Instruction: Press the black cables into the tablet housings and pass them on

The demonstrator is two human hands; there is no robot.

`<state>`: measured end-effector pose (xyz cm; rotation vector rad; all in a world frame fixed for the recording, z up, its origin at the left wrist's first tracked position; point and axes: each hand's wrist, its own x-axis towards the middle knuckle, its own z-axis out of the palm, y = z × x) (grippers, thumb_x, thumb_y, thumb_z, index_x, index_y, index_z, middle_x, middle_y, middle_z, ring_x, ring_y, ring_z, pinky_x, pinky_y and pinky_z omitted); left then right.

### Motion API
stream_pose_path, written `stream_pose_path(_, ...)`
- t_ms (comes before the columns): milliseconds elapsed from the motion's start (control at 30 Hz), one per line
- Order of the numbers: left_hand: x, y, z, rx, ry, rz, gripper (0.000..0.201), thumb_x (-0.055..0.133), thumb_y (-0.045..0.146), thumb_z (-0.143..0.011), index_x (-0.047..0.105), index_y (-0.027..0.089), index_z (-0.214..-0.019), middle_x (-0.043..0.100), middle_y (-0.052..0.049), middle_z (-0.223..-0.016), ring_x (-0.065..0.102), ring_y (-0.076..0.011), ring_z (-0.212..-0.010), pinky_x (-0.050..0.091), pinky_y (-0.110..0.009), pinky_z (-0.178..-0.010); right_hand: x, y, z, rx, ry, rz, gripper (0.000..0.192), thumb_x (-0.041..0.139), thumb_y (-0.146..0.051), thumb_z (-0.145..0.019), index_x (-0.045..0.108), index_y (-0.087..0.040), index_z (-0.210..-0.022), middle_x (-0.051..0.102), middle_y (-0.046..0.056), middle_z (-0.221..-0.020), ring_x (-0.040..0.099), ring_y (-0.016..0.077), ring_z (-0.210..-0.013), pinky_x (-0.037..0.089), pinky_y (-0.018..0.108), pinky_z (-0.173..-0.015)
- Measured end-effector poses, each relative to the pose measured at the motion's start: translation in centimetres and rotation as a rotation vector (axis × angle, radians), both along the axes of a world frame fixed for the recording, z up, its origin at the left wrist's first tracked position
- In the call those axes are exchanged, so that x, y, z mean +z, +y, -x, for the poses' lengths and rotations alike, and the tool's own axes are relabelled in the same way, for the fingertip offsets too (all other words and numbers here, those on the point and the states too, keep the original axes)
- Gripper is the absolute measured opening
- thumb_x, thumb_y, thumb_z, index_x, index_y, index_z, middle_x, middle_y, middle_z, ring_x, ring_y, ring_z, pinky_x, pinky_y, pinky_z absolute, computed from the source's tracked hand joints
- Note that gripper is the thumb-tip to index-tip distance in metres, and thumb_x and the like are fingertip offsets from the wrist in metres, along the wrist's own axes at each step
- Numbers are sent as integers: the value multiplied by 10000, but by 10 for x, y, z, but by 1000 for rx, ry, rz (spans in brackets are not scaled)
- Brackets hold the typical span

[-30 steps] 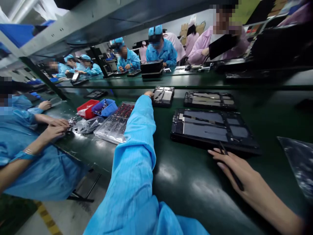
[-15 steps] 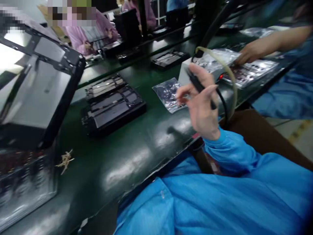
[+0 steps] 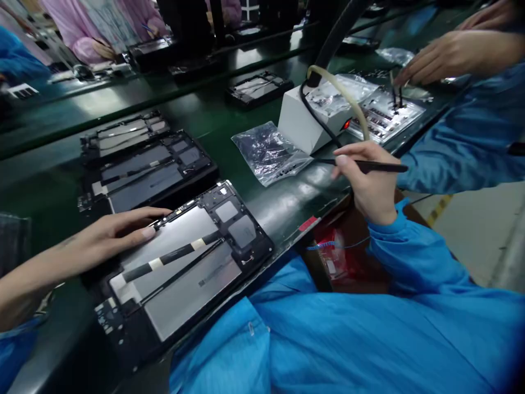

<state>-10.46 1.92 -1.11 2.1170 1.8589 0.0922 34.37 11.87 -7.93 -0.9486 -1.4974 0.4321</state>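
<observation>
My left hand (image 3: 110, 236) lies flat, palm down, fingers extended rightward. My right hand (image 3: 368, 180) is raised, wrist bent, fingers pinched together in a pen-style grip.

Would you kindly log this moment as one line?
left hand: resting on open tablet | right hand: holding pen tool | nearby: white box, plastic bag

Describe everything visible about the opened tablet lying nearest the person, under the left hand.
The opened tablet lies flat, back cover off, at the near edge of the green belt, turned at an angle to that edge. A black frame surrounds two large grey metallic panels, crossed diagonally by a dark strip with pale bands. Small grey shields and black board parts fill its far corner, with tiny components at the near left corner. The left hand rests palm down on its upper left edge; nothing else touches it.
</observation>
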Motion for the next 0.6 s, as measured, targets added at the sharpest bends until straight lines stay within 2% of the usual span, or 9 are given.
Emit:
stream_pose_path(100, -12, -3, 3, 32, -98, 126, 435, 471, 519, -1050, 623, 301, -1394, 686, 63, -1392, 674, -210, -1233, 556, -304, -996, -7, 10, 3, 103, -43, 103, 167, 823, -269, -841, 811, -229, -1002, 756, 9, -789, 717, 171, -712, 578, 311, -713)
stream_pose_path(167, -19, -6, -1, 46, -56, 62, 440, 472, 515, -1047, 630, 283, -1386, 685, 50, -1395, 654, -231, -1265, 518, -340, -1063, -11, 17, 6, 150, -73, 135, 169, 824, -295, -845, 819, -260, -1010, 750, 4, -829, 712, 177, -746, 581, 326, -729)
stream_pose_path(367, -35, -13, -19, 47, -17, -84, 440, 415, 418, -1061, 613, 234, -1408, 683, 5, -1386, 653, -199, -1251, 491, -285, -1078, -14, 28, 17, 167, -218, 123, 67, 761, -308, -905, 801, -260, -929, 743, 9, -879, 691, 189, -829, 536, 321, -709)
stream_pose_path(600, -41, -16, -15, 73, -51, -103, 425, 424, 457, -1052, 641, 265, -1363, 713, 36, -1311, 680, -186, -1174, 512, -266, -1030, -13, 38, 29, 196, -292, 196, 103, 759, -321, -895, 764, -223, -927, 750, 23, -910, 714, 202, -843, 562, 317, -698)
